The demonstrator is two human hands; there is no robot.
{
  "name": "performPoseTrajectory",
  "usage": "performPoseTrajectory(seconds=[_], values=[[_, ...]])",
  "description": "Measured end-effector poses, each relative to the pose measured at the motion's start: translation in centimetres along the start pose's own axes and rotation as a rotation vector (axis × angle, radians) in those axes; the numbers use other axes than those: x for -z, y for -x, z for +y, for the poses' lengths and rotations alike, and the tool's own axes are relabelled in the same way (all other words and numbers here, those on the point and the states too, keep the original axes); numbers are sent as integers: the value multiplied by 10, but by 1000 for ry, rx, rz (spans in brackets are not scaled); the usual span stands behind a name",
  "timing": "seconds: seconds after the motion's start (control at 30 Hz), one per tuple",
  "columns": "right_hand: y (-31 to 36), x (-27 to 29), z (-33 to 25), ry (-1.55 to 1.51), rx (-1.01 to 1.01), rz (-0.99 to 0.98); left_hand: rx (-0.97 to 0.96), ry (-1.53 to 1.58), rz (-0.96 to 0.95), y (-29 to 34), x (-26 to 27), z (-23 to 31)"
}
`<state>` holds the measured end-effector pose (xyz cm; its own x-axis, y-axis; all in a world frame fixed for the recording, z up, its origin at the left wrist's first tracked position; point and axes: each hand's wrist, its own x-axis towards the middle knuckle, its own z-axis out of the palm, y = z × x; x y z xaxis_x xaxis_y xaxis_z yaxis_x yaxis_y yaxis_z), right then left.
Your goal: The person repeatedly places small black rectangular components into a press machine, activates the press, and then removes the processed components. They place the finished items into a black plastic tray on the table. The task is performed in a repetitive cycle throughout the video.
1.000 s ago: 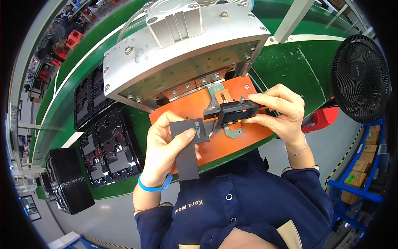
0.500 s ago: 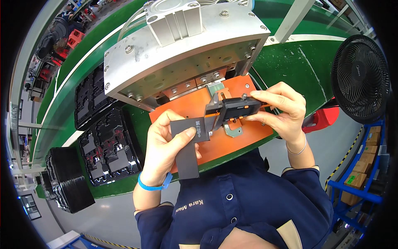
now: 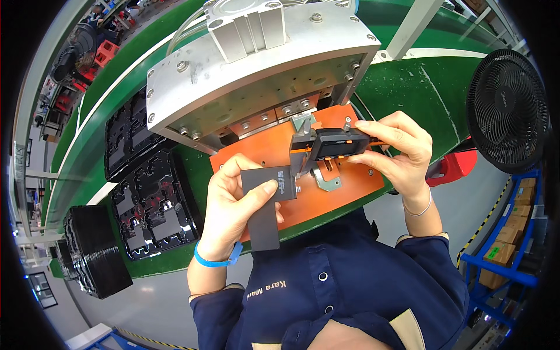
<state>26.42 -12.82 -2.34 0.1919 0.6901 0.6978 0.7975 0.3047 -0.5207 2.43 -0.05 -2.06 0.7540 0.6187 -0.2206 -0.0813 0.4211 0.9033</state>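
Note:
My left hand [image 3: 228, 201] grips a flat, dark grey L-shaped piece [image 3: 263, 224], which looks like a battery pack, with a small printed code near its upper right corner. The thumb presses on its face and the fingers go behind it. Between the thumb and fingers of my right hand [image 3: 401, 149] is a black and orange digital caliper [image 3: 337, 146]. Its jaws are at the right edge of the battery pack; whether they touch it I cannot tell. Below both hands lies an orange base plate [image 3: 303, 213] with a metal fixture piece [image 3: 328, 182] on it.
A silver metal press [image 3: 256, 76] rises just beyond my hands. To the left are black moulded trays [image 3: 154, 204] holding grey pieces, and a stack of black trays [image 3: 99, 251]. A black fan [image 3: 506, 111] stands at the right on the green table [image 3: 408, 87], near a red stool [image 3: 452, 169].
The caliper has turned slightly, so its display faces me more, and has shifted a little to the right. My left hand and the battery pack have barely moved.

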Motion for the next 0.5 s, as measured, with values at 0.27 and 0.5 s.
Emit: performPoseTrajectory(seconds=[0.27,0.5], values=[[-1,-2,-1,26,21,12,7,5,15,1,0,0],[2,-4,2,16,33,18,1,7,21,1,0,0]])
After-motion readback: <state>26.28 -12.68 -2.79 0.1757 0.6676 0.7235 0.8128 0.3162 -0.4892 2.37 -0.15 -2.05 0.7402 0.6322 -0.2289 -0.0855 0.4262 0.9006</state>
